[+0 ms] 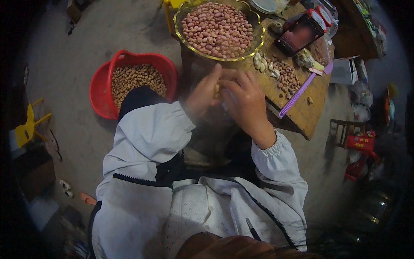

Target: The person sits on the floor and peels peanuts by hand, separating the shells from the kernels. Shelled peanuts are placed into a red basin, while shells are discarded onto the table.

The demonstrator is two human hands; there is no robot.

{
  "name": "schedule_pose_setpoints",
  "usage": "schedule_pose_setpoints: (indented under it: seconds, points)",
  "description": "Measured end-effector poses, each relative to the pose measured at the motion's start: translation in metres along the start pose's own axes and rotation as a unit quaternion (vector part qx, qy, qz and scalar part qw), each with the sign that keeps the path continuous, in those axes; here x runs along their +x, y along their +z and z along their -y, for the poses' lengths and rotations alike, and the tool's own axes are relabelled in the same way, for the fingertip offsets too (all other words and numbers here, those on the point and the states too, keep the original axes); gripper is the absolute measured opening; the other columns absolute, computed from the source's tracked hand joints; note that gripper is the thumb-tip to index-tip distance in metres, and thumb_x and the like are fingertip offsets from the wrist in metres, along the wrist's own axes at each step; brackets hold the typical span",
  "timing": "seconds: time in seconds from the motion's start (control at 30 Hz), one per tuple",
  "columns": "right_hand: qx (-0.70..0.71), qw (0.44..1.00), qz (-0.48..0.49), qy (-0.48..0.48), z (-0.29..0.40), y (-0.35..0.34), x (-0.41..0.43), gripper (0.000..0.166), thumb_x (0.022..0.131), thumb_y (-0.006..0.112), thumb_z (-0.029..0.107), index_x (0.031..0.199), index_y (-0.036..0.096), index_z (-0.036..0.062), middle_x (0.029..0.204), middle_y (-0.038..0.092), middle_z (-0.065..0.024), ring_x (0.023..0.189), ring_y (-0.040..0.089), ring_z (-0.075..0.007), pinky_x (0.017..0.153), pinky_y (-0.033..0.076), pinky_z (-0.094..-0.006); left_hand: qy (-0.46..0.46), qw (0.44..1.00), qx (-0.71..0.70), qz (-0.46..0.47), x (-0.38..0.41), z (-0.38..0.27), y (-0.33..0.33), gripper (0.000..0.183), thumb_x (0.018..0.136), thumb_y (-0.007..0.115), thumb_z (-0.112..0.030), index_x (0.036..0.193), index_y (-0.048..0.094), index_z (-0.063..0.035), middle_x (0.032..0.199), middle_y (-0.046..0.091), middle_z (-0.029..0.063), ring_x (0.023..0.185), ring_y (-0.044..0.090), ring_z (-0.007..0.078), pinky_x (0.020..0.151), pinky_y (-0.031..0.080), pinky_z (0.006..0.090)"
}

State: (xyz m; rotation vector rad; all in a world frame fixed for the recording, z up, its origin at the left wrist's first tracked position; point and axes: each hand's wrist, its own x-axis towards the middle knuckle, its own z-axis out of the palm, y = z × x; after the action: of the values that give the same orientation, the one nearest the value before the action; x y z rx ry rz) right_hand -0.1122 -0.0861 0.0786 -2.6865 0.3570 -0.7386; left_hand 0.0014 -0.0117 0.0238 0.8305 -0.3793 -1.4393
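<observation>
My left hand [203, 92] and my right hand [246, 105] meet in front of me, with an unshelled peanut [217, 91] pinched between their fingers. Motion blur softens the fingertips. Just beyond them, a clear bowl with a gold scalloped rim [223, 59] holds many shelled pink peanut kernels [217, 27]. To the left, a red plastic basket [102, 89] on the floor contains peanuts in their shells [139, 79]. My dark-trousered knee covers part of that basket.
On the wooden table [305, 113] are loose kernels [288, 77], garlic cloves [262, 61], a smartphone [300, 32] and a purple-handled tool [299, 92]. Red-lidded jars [318, 17] stand behind the phone. A yellow stool [29, 126] is at far left, a red box [360, 142] at right.
</observation>
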Motion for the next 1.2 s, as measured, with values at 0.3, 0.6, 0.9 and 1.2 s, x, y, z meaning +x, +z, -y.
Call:
schedule_pose_setpoints:
  seconds: [0.3, 0.6, 0.9, 1.2]
  points:
    - [0.448, 0.841, -0.025, 0.303, -0.016, -0.001, -0.008, 0.019, 0.087, 0.062, 0.008, 0.103, 0.060, -0.0020, 0.094, 0.065, -0.0062, 0.082, 0.062, -0.0110, 0.074, 0.049, -0.0231, 0.101, 0.989, 0.085, -0.070, -0.003, -0.003, -0.003, 0.019, 0.095, 0.051, -0.022, 0.104, 0.056, -0.0061, 0.082, 0.060, -0.0008, 0.053, 0.043, -0.0010, 0.043, 0.027, 0.0135]
    - [0.485, 0.810, -0.001, 0.329, -0.023, -0.002, -0.008, 0.016, 0.087, 0.062, 0.006, 0.100, 0.060, -0.0035, 0.090, 0.065, -0.0062, 0.079, 0.061, -0.0105, 0.072, 0.049, -0.0226, 0.157, 0.983, 0.091, -0.033, -0.005, -0.007, 0.000, 0.016, 0.089, 0.061, -0.012, 0.103, 0.056, -0.0065, 0.081, 0.060, -0.0018, 0.054, 0.041, -0.0011, 0.045, 0.025, 0.0149]
    - [0.402, 0.867, -0.004, 0.294, -0.021, 0.003, -0.012, 0.015, 0.083, 0.065, 0.004, 0.095, 0.061, -0.0034, 0.084, 0.064, -0.0045, 0.077, 0.061, -0.0096, 0.071, 0.049, -0.0236, 0.151, 0.976, 0.149, -0.046, -0.003, -0.002, -0.005, 0.011, 0.088, 0.060, -0.008, 0.096, 0.053, -0.0061, 0.080, 0.061, 0.0002, 0.054, 0.042, -0.0001, 0.046, 0.028, 0.0156]
    - [0.520, 0.777, 0.028, 0.354, -0.022, 0.002, -0.012, 0.012, 0.083, 0.065, 0.005, 0.093, 0.060, -0.0007, 0.081, 0.064, -0.0057, 0.070, 0.059, -0.0102, 0.065, 0.048, -0.0227, 0.099, 0.993, 0.068, -0.007, -0.005, -0.004, -0.007, 0.009, 0.089, 0.056, -0.008, 0.094, 0.048, -0.0061, 0.081, 0.060, 0.0035, 0.053, 0.044, 0.0019, 0.045, 0.029, 0.0162]
